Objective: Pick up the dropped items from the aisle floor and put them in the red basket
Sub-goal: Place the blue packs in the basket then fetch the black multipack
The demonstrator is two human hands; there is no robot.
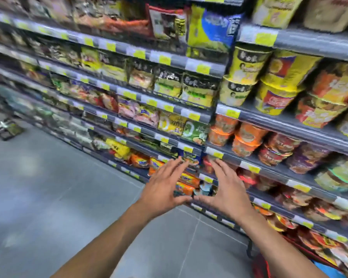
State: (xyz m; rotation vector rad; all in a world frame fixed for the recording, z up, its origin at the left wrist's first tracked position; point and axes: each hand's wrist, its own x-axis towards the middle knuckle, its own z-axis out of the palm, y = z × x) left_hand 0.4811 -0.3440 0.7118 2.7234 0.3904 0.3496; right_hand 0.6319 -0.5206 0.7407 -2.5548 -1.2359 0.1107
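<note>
Left hand (pixel 161 194) and right hand (pixel 229 194) were spread wide, empty; no dropped items visible; red basket (pixel 258 266) at bottom edge; handling unjudgeable.

Lighting: bright, even, from overhead; soft pale glare patches on the grey floor (pixel 38 187). Shadows: faint. Sharpness: heavy motion blur throughout; shelves (pixel 169 109) and package print smeared, unreadable. Distortion: wide-angle, shelf lines bow and tilt toward the edges. Colours: saturated.

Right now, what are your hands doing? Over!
Left hand and right hand both open, empty, thumbs touching. Red basket barely showing bottom right. No dropped items seen on floor.
</note>
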